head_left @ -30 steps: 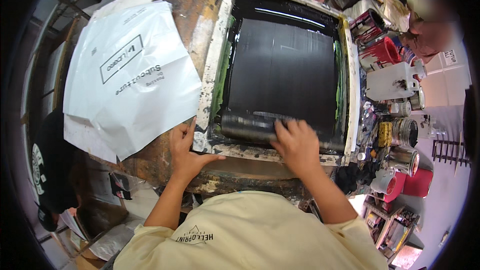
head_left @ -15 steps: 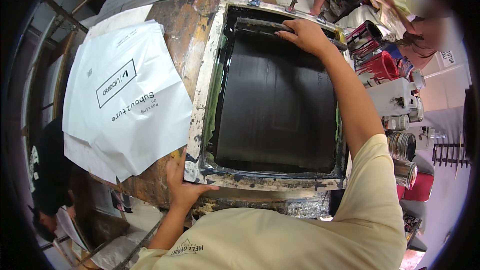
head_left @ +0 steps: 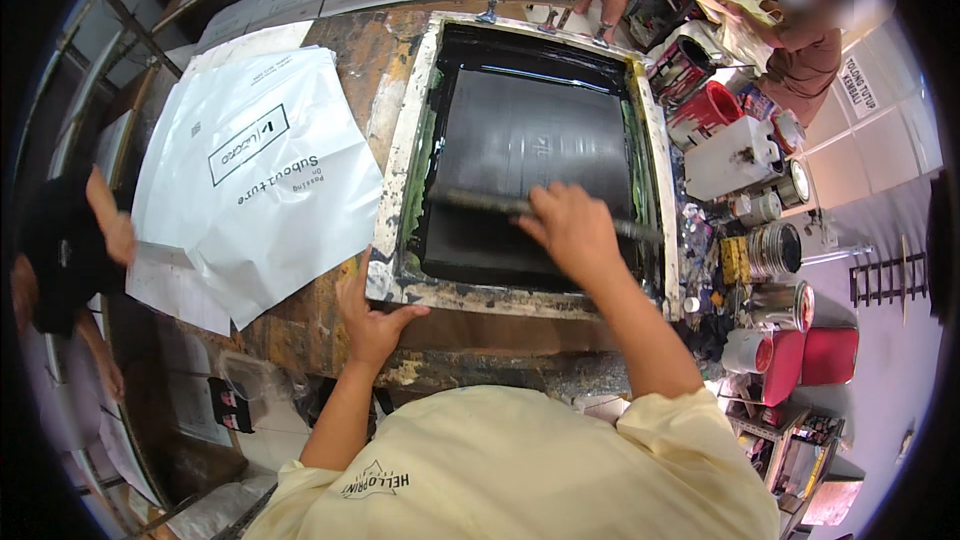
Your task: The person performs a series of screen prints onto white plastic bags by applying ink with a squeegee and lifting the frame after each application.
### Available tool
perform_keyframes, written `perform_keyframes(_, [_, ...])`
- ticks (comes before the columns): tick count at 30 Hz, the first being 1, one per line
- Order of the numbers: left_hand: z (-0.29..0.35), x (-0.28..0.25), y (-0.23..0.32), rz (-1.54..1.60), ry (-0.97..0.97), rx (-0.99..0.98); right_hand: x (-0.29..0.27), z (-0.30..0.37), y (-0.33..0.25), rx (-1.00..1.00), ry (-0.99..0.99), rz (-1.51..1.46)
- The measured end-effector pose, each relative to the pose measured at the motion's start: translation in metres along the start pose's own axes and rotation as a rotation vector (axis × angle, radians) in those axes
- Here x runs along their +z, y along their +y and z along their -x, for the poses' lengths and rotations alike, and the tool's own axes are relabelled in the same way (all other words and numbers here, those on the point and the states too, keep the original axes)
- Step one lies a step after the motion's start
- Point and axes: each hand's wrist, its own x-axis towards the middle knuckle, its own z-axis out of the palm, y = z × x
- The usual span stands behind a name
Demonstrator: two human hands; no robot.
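A screen-printing frame (head_left: pixel 500 298) with a pale, ink-stained wooden rim lies on the worktable. Dark wet ink coats its mesh (head_left: pixel 540 125). My right hand (head_left: pixel 575 232) grips a long squeegee (head_left: pixel 478 201), which lies across the near half of the mesh, slightly blurred. At the near left corner of the frame rests my left hand (head_left: pixel 368 325), its thumb stretched along the front edge and its fingers along the left side. Left of the frame are white plastic mailer bags (head_left: pixel 250 210) with black print, one on top; those beneath are mostly hidden.
Ink-smeared buckets (head_left: pixel 705 112), a white jerrycan (head_left: pixel 735 158) and several cans (head_left: pixel 775 248) stand along the right. A co-worker in dark clothes (head_left: pixel 65 240) is at the left, a hand near the bags. Another person (head_left: pixel 805 65) handles pale cloth at the far right. Metal clamps (head_left: pixel 547 20) line the far rim.
My right hand has drawn the squeegee from the far end of the mesh toward me. My left hand stays at the corner. The co-worker at the left has come closer to the bags.
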Motion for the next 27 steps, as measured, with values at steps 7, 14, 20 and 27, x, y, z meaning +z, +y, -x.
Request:
perform_keyframes(7, [-0.019,-0.003,0.042,0.444,0.097,-0.02,-0.085,0.054,-0.058,0.033,-0.029,-0.113])
perform_keyframes(14, [-0.084,-0.019,0.111,0.65,0.222,0.102,-0.163,-0.015,-0.053,-0.085,0.551,0.215])
perform_keyframes(20, [-0.01,0.027,0.073,-0.66,-0.274,0.154,-0.201,-0.054,-0.039,-0.088,0.571,0.236])
perform_keyframes(27, [-0.001,0.039,0.068,-0.7,-0.441,0.028,-0.229,-0.087,-0.034,-0.159,0.609,0.082])
